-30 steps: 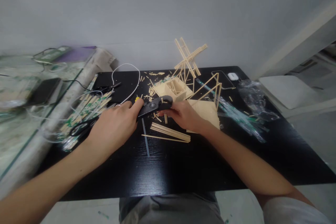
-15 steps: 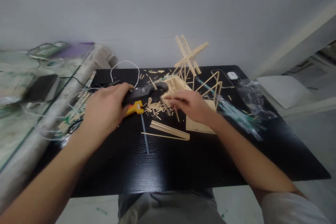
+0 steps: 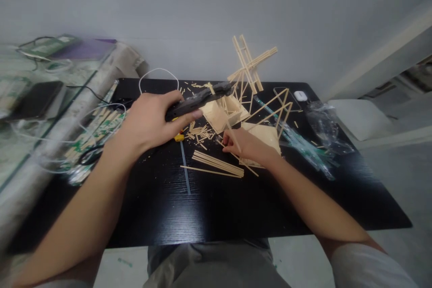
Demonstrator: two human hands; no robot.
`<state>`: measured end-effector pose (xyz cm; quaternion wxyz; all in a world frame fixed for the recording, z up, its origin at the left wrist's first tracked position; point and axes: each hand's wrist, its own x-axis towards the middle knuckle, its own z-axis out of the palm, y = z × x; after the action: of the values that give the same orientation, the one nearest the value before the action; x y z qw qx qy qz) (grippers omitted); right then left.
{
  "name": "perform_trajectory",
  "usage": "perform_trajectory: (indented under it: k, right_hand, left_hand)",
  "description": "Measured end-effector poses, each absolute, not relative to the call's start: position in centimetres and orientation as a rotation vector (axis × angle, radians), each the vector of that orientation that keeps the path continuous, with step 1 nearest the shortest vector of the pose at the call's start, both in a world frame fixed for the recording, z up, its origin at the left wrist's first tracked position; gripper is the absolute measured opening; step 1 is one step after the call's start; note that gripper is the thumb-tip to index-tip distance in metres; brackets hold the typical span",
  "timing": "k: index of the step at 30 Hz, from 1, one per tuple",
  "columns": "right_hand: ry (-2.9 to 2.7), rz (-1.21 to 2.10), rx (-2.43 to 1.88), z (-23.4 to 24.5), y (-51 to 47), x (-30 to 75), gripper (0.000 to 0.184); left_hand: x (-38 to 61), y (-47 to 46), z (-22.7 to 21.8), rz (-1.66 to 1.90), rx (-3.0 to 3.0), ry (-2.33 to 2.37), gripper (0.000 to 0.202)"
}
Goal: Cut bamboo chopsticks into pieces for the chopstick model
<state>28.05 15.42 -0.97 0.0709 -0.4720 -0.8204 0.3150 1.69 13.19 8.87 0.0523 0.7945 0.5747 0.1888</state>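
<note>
My left hand (image 3: 151,119) is wrapped around a black hand cutter (image 3: 199,99), raised above the table with its head pointing right. A thin wooden stick (image 3: 232,135) slants down from near the cutter's head and passes in front of my right hand. My right hand (image 3: 245,144) is closed, fingers pinched on a thin stick whose end pokes out at the left. Below the left hand lies a yellow glue gun (image 3: 178,137), mostly hidden, with a translucent glue stick (image 3: 185,171) sticking out. Several loose wooden sticks (image 3: 218,164) lie together in front of my hands.
A wooden windmill-like model (image 3: 249,65) stands at the back. Beside it is a wooden board (image 3: 268,137) with a stick frame (image 3: 281,108). Cut scraps (image 3: 200,132) litter the middle. Plastic wrapping (image 3: 324,121) and a white case (image 3: 300,96) are right; packed sticks (image 3: 91,135) and cables lie left.
The cutter has swung up and to the right in my left hand. My right hand has moved slightly down toward me. The view has shifted a little.
</note>
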Motion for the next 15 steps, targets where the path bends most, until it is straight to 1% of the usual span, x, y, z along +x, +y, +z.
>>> perform_trajectory:
  k: [5,7,10,12,15]
  right_hand:
    - [-2.448,0.941,-1.450,-0.5,16.5,28.2,0.017]
    - [-2.234,1.093,-1.344,0.2,16.5,28.3,0.025]
    - [-1.728,1.470,-1.087,1.7,15.7,27.9,0.034]
    - [-1.479,1.631,-0.954,2.6,14.6,27.3,0.034]
    - [-1.327,1.665,-0.882,3.6,13.2,26.5,0.030]
  left_hand:
    - [1.2,13.5,8.3,0.571,2.382,1.618,0.050]
    - [1.3,13.5,8.2,0.573,2.400,1.568,0.051]
    - [1.7,13.5,7.9,0.579,2.415,1.539,0.055]
    - [1.9,13.5,7.7,0.570,2.411,1.550,0.056]
    - [2.1,13.6,7.3,0.552,2.414,1.550,0.058]
